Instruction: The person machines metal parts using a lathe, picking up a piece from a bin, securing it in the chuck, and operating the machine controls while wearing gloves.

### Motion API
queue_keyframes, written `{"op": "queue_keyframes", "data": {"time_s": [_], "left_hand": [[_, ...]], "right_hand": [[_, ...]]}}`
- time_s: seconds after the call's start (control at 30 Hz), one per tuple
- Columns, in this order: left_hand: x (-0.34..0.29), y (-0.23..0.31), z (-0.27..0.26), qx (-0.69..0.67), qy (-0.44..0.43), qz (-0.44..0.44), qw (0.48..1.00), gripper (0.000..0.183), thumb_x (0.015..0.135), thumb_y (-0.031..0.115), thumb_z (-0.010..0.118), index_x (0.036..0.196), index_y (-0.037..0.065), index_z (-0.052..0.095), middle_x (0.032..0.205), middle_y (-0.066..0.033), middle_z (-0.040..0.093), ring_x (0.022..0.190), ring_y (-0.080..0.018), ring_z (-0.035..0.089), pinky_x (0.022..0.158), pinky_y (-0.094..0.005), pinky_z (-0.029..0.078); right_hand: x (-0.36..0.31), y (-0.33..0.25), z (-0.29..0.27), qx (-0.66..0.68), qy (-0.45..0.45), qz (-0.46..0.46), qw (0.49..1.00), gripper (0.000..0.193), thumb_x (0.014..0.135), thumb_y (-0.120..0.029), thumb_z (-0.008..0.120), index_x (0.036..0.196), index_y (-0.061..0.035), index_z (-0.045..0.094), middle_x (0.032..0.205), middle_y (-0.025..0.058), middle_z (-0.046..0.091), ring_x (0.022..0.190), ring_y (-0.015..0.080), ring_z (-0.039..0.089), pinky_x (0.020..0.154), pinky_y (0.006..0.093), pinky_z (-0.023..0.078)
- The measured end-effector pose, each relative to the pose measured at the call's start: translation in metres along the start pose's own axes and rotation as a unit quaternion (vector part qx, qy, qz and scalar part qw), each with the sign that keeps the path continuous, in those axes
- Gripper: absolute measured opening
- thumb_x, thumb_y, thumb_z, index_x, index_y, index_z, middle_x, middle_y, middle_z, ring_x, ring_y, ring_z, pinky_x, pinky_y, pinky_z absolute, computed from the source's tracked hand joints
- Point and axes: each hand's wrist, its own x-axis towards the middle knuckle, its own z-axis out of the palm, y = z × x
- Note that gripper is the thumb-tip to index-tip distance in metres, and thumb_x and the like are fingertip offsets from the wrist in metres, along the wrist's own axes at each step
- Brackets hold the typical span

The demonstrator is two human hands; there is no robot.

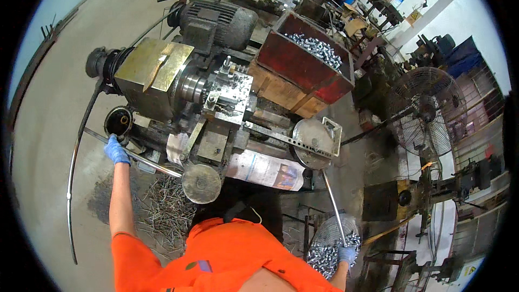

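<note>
My left hand (116, 150), in a blue glove, is closed around a long metal bar (148, 163) at the front left of a lathe-like machine (230, 89). Just above that hand is a dark round cup (118, 120) with a ring-shaped piece inside. At the lower right, my gloved right hand (347, 254) is among small shiny metal parts (323, 257) in a round wire basket (330, 230). Its fingers look bunched together; what they hold, if anything, is too small to make out. The lower end of a slanting steel rod (333, 205) comes down beside these fingers.
Behind the machine are an electric motor (219, 21) and a red metal bin (303, 62) of similar parts. A large fan (424, 108) stands to the right. Metal shavings (167, 208) lie on the floor near my left arm. A round plate (201, 184) juts toward me.
</note>
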Motion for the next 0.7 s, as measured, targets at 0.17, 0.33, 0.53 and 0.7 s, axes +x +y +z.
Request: {"op": "queue_keyframes", "data": {"time_s": [0.17,0.33,0.53,0.7], "left_hand": [[-0.010,0.005,0.004,-0.025,-0.021,-0.021,0.999,0.015,0.080,0.009,0.057,0.079,-0.006,0.056,0.066,-0.0138,0.061,0.047,-0.0206,0.059,0.043,-0.0308,0.053],[-0.018,0.016,0.004,-0.023,0.005,-0.006,1.000,0.016,0.081,0.009,0.056,0.082,-0.007,0.055,0.065,-0.0140,0.061,0.046,-0.0216,0.059,0.043,-0.0301,0.052],[-0.030,0.025,0.008,-0.002,-0.003,0.002,1.000,0.015,0.081,0.009,0.055,0.074,-0.006,0.056,0.062,-0.0137,0.060,0.044,-0.0206,0.056,0.040,-0.0302,0.049],[-0.023,0.027,0.003,0.026,-0.007,-0.007,1.000,0.016,0.081,0.010,0.055,0.073,-0.004,0.057,0.061,-0.0136,0.059,0.043,-0.0211,0.056,0.040,-0.0299,0.048]], "right_hand": [[0.018,0.013,0.021,0.013,0.022,0.003,1.000,0.056,0.060,-0.049,0.070,0.090,-0.0017,0.066,0.099,0.0222,0.062,0.094,0.0360,0.059,0.082,0.0415,0.048],[-0.005,-0.005,-0.001,0.046,0.040,0.011,0.998,0.055,0.058,-0.044,0.072,0.089,0.0017,0.064,0.096,0.0246,0.062,0.089,0.0370,0.060,0.081,0.0408,0.047],[-0.020,-0.053,-0.003,0.105,0.108,-0.110,0.983,0.060,0.059,-0.044,0.072,0.101,-0.0010,0.062,0.093,0.0208,0.063,0.088,0.0351,0.060,0.077,0.0408,0.047],[-0.022,-0.138,-0.020,0.018,0.221,-0.192,0.956,0.059,0.066,-0.048,0.065,0.110,-0.0090,0.059,0.110,0.0179,0.057,0.105,0.0345,0.050,0.093,0.0461,0.035]]}}
